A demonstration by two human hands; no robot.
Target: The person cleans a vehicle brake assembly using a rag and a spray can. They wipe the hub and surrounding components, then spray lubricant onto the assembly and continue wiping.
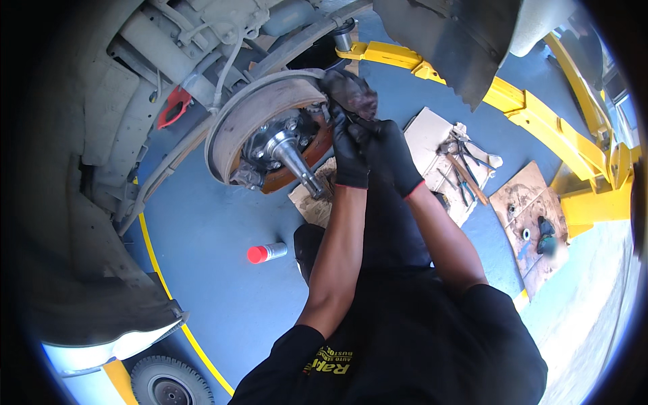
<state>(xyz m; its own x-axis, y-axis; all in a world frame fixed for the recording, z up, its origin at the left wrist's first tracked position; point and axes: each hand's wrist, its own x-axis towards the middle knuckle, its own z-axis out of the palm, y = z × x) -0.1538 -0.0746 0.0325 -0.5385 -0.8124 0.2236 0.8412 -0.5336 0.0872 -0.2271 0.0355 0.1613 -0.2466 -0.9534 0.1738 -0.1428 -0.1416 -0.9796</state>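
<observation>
My left hand and my right hand, both in black gloves with red cuffs, meet at the right edge of a brake assembly. Their fingers are closed close together on a dark, crumpled rag, which is smeared by motion. Part of the fingers is hidden. Beside my left hand, a curved brake shoe runs round the upper side of the assembly. From the middle of the hub a bare metal spindle sticks out toward me, lying left of my left wrist.
A red-capped spray can lies on the blue floor. Cardboard at right bears a wooden-handled hammer and pliers. Another cardboard piece holds small parts. A yellow lift arm curves behind; a tyre stands lower left.
</observation>
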